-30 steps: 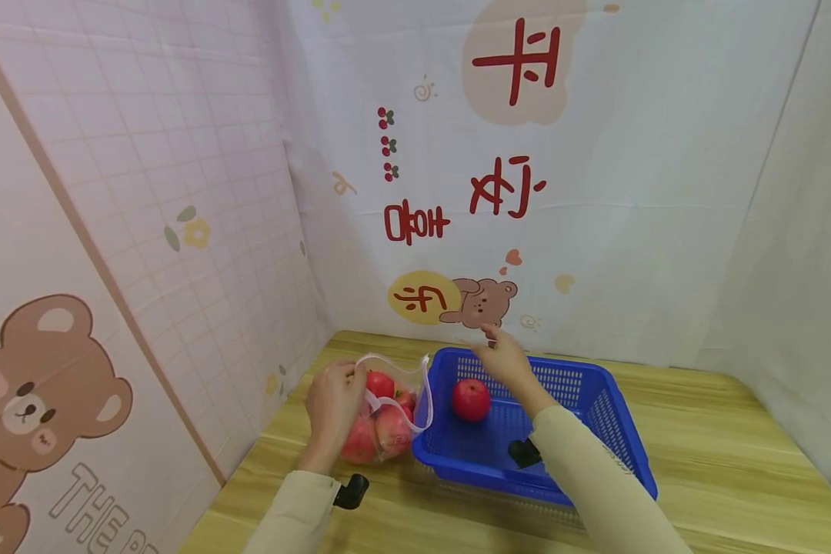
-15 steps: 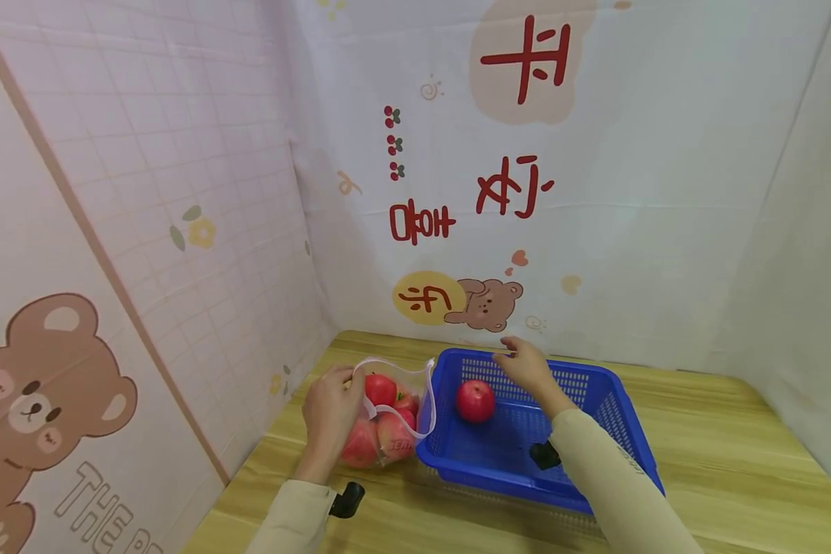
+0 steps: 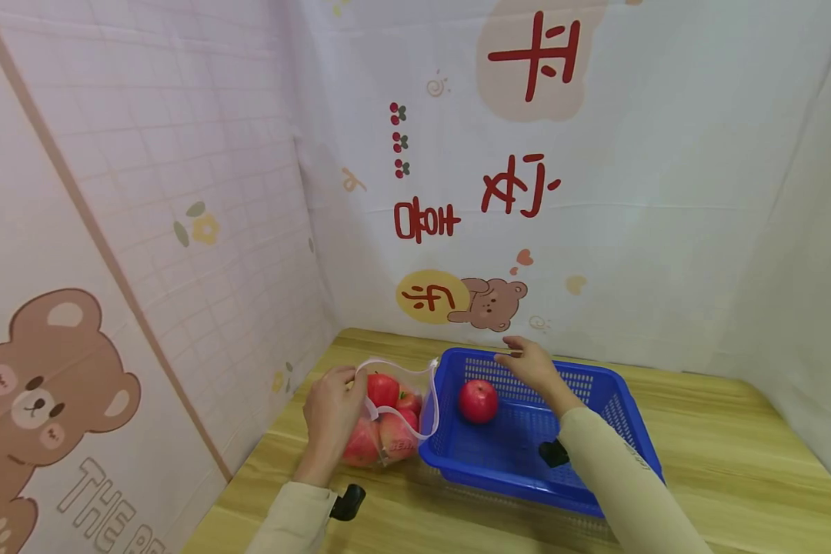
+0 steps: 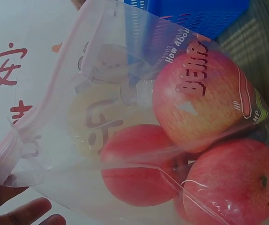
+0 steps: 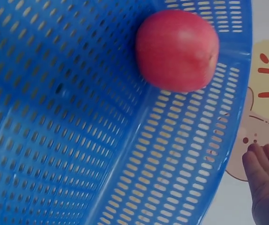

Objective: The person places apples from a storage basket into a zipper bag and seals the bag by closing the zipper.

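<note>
My left hand (image 3: 334,408) pinches the edge of a clear zip bag (image 4: 55,173) between thumb and finger. Several red apples (image 4: 134,164) lie inside the bag, whose mouth gapes toward the basket. One more apple (image 3: 478,401) sits in the back left corner of the blue plastic basket (image 5: 139,187), against its slotted wall. Over the basket's back rim hovers my right hand (image 3: 532,363), its fingers extended and holding nothing. In the right wrist view that hand shows at the lower right, beyond the rim and apart from the apple.
The basket stands on a wood-grain table (image 3: 727,454), right beside the bag. A printed white cloth (image 3: 630,192) hangs behind the table, and another cloth (image 3: 180,154) closes off the left side.
My right hand has drawn slightly right and down from the back rim, its fingers relaxing. The left hand keeps its pinch on the bag. The head view has shifted a little.
</note>
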Demonstrator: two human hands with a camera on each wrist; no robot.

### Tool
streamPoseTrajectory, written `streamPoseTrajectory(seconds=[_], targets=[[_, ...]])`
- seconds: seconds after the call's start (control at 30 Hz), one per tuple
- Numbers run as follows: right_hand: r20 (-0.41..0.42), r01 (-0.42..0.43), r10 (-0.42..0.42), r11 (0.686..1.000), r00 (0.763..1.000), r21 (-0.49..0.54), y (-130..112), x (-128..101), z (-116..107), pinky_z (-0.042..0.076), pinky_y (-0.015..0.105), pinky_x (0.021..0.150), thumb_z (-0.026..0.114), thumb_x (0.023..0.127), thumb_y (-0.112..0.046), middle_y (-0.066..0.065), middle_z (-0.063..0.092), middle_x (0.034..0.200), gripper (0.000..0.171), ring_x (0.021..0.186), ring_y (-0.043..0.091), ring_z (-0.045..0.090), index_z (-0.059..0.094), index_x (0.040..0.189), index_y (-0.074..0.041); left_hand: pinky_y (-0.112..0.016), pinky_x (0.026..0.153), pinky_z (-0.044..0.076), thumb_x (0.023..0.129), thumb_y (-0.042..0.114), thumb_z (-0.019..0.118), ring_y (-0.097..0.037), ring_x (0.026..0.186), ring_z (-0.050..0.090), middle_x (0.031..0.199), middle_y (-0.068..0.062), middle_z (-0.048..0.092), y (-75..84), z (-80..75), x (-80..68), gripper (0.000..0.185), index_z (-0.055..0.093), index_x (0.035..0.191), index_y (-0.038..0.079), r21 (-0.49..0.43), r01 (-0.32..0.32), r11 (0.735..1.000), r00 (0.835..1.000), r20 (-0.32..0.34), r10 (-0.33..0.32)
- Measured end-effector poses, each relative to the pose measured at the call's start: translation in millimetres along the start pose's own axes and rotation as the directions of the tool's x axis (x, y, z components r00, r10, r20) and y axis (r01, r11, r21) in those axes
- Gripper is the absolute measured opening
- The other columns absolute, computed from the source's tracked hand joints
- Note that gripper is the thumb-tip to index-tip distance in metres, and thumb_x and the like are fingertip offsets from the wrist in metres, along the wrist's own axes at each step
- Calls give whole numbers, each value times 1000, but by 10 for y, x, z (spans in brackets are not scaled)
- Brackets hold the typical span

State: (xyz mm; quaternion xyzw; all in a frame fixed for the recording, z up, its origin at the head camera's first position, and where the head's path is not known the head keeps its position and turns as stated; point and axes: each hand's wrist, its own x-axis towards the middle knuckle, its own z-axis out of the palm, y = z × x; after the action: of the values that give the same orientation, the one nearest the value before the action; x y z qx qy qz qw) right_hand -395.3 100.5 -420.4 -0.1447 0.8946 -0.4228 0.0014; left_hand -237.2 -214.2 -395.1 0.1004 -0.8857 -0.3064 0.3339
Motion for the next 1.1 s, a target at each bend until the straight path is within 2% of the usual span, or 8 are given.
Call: streamPoseTrajectory(seconds=[0.27,0.5,0.67,0.97,1.1], targets=[[85,18,-17,1000,996,-6,112,27,54,45,54,99,69,93,-24,24,49,143,58,126,43,52,50,142,1,-55,69,52,92,23,60,-34,98,69,106,-5,74,-7,-6,-42,23,81,89,14,0,-7,1000,1000,-2,7],[173,73,-70,997,982,-14,163,61,151,46,54,98,74,89,-18,27,51,141,60,123,44,53,51,140,4,-55,72,53,92,24,61,-33,100,69,106,-5,74,-12,-17,-61,23,81,89,13,-12,-21,1000,1000,-3,21],[202,58,-59,998,978,12,210,72,194,45,54,99,75,87,-16,26,51,140,61,124,44,53,51,140,3,-54,71,53,92,23,61,-33,98,69,104,-5,74,-8,-31,-72,22,81,90,14,-9,-24,1000,1000,0,24],[239,61,-51,998,970,-31,331,72,247,45,54,99,75,87,-20,25,54,138,62,124,41,54,53,140,2,-54,74,53,92,22,61,-33,98,69,103,-6,74,-11,-26,-75,23,81,89,12,-7,-27,1000,1000,-1,27],[266,53,-47,998,963,-16,342,53,294,43,55,100,74,88,-18,25,53,139,62,125,42,52,51,142,1,-54,73,53,92,22,61,-33,97,69,103,-6,74,2,-23,-80,22,81,88,12,-8,-24,1000,1000,-2,24]])
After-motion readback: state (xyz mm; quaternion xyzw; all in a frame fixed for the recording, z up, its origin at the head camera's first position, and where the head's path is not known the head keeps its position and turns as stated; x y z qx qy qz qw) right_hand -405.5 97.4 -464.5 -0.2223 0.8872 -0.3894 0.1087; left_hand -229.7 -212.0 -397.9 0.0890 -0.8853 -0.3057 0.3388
